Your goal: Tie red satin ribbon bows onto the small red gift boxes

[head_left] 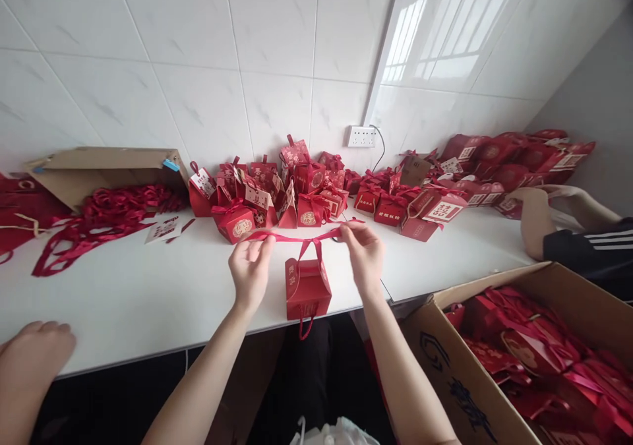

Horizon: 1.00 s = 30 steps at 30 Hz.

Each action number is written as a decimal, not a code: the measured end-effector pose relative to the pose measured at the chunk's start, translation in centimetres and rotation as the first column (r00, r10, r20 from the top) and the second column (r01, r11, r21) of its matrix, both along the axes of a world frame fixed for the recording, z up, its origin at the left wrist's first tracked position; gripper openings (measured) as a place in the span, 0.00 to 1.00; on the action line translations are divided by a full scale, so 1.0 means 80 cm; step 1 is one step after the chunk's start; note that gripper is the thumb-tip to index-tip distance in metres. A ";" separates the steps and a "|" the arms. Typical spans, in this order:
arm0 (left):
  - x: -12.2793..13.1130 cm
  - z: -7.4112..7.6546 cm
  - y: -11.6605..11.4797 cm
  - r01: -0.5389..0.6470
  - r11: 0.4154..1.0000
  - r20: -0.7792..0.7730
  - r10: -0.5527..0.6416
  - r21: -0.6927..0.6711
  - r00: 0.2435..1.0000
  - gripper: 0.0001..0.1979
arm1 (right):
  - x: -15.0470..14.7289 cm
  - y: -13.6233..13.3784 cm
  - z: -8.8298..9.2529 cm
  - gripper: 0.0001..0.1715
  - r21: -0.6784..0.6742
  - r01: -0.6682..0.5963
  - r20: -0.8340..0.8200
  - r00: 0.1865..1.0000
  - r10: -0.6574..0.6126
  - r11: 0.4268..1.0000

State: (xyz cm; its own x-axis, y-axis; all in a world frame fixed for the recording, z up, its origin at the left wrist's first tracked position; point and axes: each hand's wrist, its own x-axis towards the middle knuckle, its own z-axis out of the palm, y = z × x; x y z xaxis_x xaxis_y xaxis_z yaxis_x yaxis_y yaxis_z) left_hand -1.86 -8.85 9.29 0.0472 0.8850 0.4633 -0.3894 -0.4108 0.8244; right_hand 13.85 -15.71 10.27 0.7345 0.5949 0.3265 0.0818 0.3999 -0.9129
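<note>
A small red gift box (307, 292) stands near the front edge of the white table, a twisted cord handle hanging over its near side. From its top rises a red ribbon (297, 238), stretched nearly level between my hands. My left hand (251, 264) pinches the ribbon on the left side. On the other side, my right hand (363, 252) pinches it between thumb and fingers. The ribbon crosses just above the box, and two strands run down from it to the box top. Behind it are several finished-looking red boxes (236, 224) with bows and tags.
An open cardboard box (111, 158) spills red ribbons (126, 201) at left. Another carton (435, 346), lower right, holds red boxes. More red boxes (509, 148) are piled at back right, by a co-worker's hands (534, 204). Another person's hand (42, 346) rests at the left edge.
</note>
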 end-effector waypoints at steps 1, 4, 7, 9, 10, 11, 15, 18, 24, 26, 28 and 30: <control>-0.005 -0.008 0.000 -0.027 0.996 0.043 0.031 -0.080 0.999 0.10 | 0.008 -0.005 -0.004 0.16 -0.032 0.058 0.029 0.998 -0.057 0.998; -0.021 -0.027 0.003 -0.025 0.964 0.136 0.063 -0.263 0.989 0.14 | 0.027 -0.022 -0.019 0.18 -0.116 0.175 0.105 0.981 -0.163 0.978; -0.034 -0.039 0.006 -0.029 0.933 0.179 0.099 -0.358 0.979 0.14 | 0.037 -0.036 -0.035 0.19 -0.156 0.246 0.140 0.964 -0.225 0.957; -0.040 -0.044 0.008 -0.044 0.918 0.176 0.122 -0.393 0.977 0.13 | 0.042 -0.044 -0.044 0.21 -0.188 0.265 0.139 0.961 -0.241 0.946; -0.043 -0.046 0.008 -0.053 0.913 0.167 0.130 -0.404 0.977 0.13 | 0.045 -0.048 -0.048 0.22 -0.205 0.270 0.134 0.960 -0.247 0.941; -0.044 -0.049 0.008 -0.060 0.909 0.155 0.135 -0.412 0.979 0.13 | 0.047 -0.051 -0.051 0.23 -0.219 0.277 0.127 0.959 -0.254 0.936; -0.050 -0.062 0.005 -0.075 0.882 0.146 0.160 -0.466 0.976 0.12 | 0.057 -0.063 -0.061 0.25 -0.267 0.305 0.116 0.952 -0.284 0.914; -0.053 -0.071 0.004 -0.081 0.844 0.161 0.194 -0.529 0.968 0.12 | 0.063 -0.072 -0.068 0.26 -0.302 0.317 0.120 0.948 -0.294 0.899; -0.064 -0.093 0.006 -0.123 0.794 0.112 0.234 -0.596 0.966 0.13 | 0.073 -0.082 -0.079 0.29 -0.396 0.318 0.119 0.948 -0.296 0.861; -0.071 -0.104 0.006 -0.152 0.777 0.059 0.236 -0.611 0.970 0.14 | 0.079 -0.084 -0.086 0.31 -0.428 0.310 0.122 0.951 -0.286 0.849; -0.080 -0.114 0.007 -0.174 0.761 -0.035 0.195 -0.624 0.980 0.15 | 0.085 -0.086 -0.097 0.34 -0.492 0.273 0.141 0.962 -0.234 0.827; -0.089 -0.117 0.009 -0.244 0.768 -0.197 0.156 -0.592 0.968 0.16 | 0.089 -0.086 -0.107 0.36 -0.589 0.260 0.219 0.963 -0.159 0.765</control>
State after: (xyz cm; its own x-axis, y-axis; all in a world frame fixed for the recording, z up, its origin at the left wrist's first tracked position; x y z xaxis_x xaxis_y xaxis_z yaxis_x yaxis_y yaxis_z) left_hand -8.96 -8.14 -0.08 -0.1430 0.9749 -0.1709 -0.2284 0.1355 0.9641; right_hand 21.01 -22.55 1.71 0.8377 0.5424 0.0646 0.2504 -0.2763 -0.9279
